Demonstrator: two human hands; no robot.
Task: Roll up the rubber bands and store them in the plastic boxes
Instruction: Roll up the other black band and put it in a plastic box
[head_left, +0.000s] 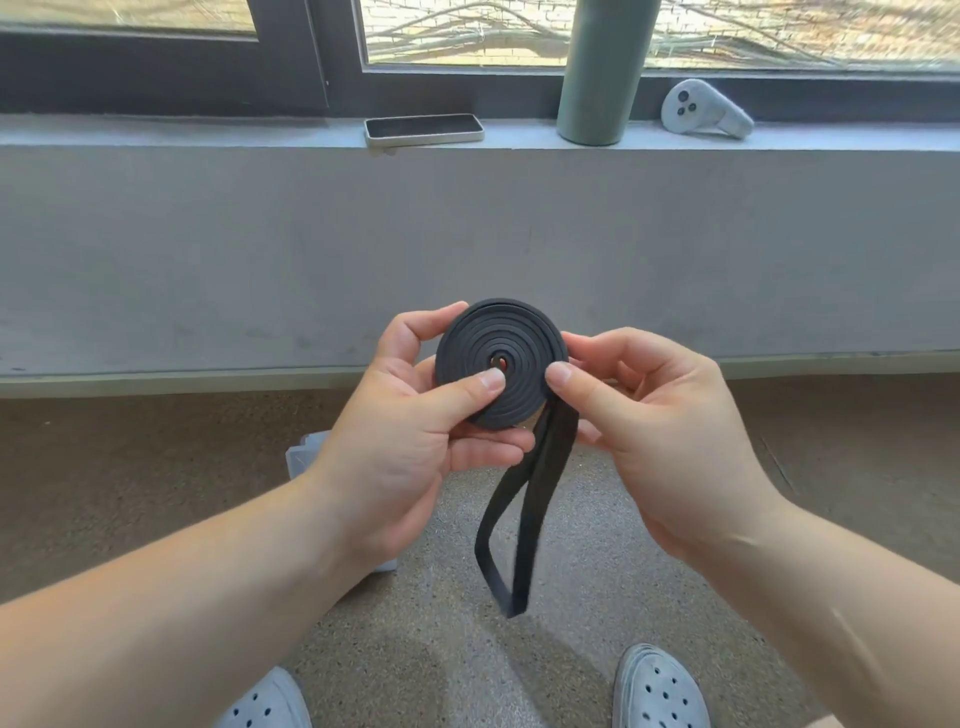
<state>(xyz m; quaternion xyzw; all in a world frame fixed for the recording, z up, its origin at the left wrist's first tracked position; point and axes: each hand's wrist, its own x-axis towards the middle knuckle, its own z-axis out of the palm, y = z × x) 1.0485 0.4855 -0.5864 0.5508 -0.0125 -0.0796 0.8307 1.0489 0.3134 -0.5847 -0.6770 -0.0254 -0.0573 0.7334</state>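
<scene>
Black rubber band (501, 364), mostly wound into a flat spiral disc, held in the air between both hands, above the floor (415, 623).

Left hand (410, 441): grips the disc. Thumb lies across the near face, tip close to the centre hole. Left fingers (431, 322) curl round behind; the forefinger hooks over the upper-left rim.

Right hand (660, 436): thumb tip pinches the disc's right edge, just where the unwound part leaves the roll. Right fingers (618, 343) are curled behind the rim, touching it; the lower ones are partly hidden.

Loose tail (519, 519): a doubled loop hanging straight down from the lower right of the disc, free of the floor, with a blurred bottom end.

Clear plastic box (301, 457) sits on the floor, mostly hidden behind the left wrist; only a corner shows.

Two pale perforated shoes (660, 691) at the bottom edge. On the windowsill (156, 135): phone (423, 130), green bottle (602, 73), grey controller (704, 110).
</scene>
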